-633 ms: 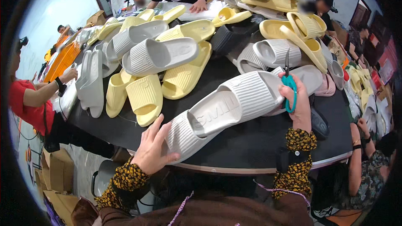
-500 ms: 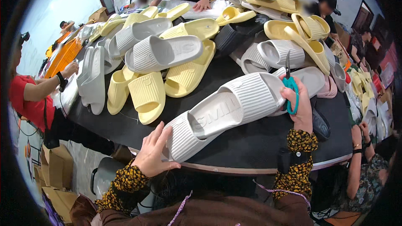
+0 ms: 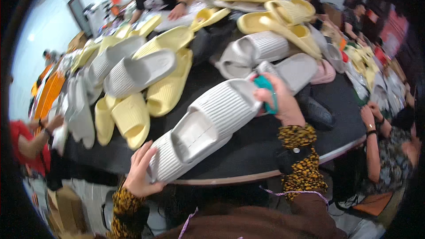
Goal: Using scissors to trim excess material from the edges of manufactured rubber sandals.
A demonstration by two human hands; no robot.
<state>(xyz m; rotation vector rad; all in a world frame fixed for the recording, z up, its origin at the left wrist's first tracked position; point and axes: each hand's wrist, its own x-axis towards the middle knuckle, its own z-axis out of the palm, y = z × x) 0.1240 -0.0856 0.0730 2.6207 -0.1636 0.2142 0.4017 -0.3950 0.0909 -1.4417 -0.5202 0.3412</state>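
Observation:
A pair of light grey ribbed slippers (image 3: 221, 106), laid together end to end, slants above the near edge of the black table. My left hand (image 3: 141, 172) grips the lower left end, fingers along the side and thumb below. At the upper right end, my right hand (image 3: 285, 104) has its fingers closed around the teal handles of scissors (image 3: 270, 93). This hand also appears to steady that end of the pair; its fingertips are partly hidden. The scissor blades cannot be made out in the blur.
Yellow slippers (image 3: 130, 119) and grey slippers (image 3: 141, 68) are heaped across the black table (image 3: 248, 150). Dark slippers (image 3: 316, 110) lie right of my hand, near a pink slipper (image 3: 324, 71). Other people work around the table, one in red (image 3: 33, 148) at the left.
My view has turned, so the table's contents sit further left in the picture. Both hands still hold the grey pair. The scissor blades, upright and plain before, no longer show clearly.

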